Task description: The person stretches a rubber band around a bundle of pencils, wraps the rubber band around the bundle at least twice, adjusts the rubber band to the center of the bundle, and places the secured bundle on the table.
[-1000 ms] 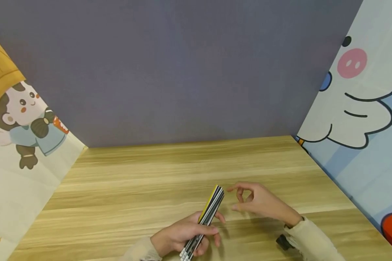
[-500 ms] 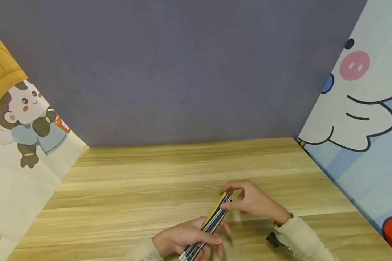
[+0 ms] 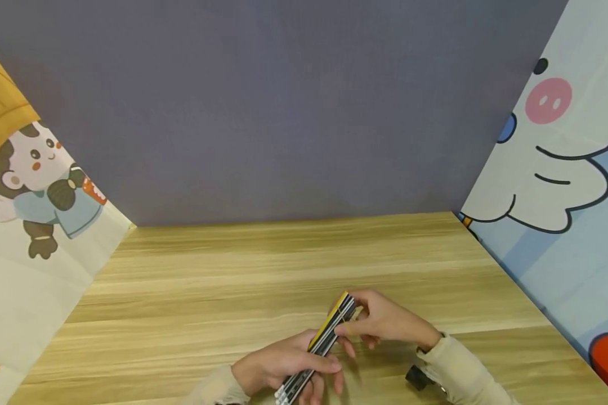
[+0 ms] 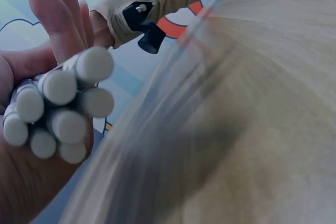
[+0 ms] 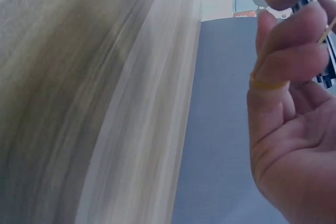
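My left hand [image 3: 278,363] grips a bundle of thin black-and-white striped pencils [image 3: 326,337], one of them with a yellow side. The bundle slants up to the right over the table. Their round white ends [image 4: 59,87] face the camera in the left wrist view. At the upper end, my right hand [image 3: 392,322] has its thumb in front of the pencils and its fingers curled behind. A thin yellow rubber band [image 5: 269,84] loops round a right finger, and a strand of it crosses the pencils near their tips in the head view.
The wood-grain table [image 3: 208,281] runs back to a grey panel [image 3: 294,112]. Cartoon-printed walls stand at left [image 3: 40,191] and right [image 3: 552,185]. A small black device [image 3: 418,377] hangs at the right sleeve.
My right hand has come left to the upper end of the pencils and brought the rubber band over them. The left hand keeps its grip and has barely shifted.
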A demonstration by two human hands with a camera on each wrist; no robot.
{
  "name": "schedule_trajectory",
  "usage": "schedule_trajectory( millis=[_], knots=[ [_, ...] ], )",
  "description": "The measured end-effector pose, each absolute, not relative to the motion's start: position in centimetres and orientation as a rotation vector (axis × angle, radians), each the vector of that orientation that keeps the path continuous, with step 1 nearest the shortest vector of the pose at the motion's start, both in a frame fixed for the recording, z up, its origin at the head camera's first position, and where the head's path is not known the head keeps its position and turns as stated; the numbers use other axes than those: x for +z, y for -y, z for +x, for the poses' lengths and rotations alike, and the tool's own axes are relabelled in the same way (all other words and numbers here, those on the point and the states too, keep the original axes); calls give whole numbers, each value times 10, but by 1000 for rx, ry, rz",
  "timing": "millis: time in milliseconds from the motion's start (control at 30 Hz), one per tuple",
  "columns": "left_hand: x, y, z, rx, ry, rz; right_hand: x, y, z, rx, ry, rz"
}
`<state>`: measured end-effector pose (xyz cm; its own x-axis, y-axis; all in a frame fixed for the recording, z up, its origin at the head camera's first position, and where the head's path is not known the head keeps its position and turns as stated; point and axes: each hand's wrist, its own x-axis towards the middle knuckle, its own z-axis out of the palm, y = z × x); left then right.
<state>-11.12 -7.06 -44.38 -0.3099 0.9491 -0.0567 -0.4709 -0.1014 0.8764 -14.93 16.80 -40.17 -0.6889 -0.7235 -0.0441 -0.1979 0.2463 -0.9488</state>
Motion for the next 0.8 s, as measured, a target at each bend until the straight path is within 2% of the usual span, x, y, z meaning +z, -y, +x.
schedule_trajectory(
  millis=[267,533,700,800],
  knots=[
    [-439,80,-124,1803,-1176,624,-410,-166,-149,-1629,-2052,-731],
    [-430,88,-131,1870,-1345,535,-412,-163,-134,-1858,-2129,-781],
    [-429,84,-126,1850,-1429,589,-411,-156,-133,-1850,-2474,-500],
    [-428,82,-121,1818,-1494,660,-413,-154,-136,-1777,-2477,-410]
  ],
)
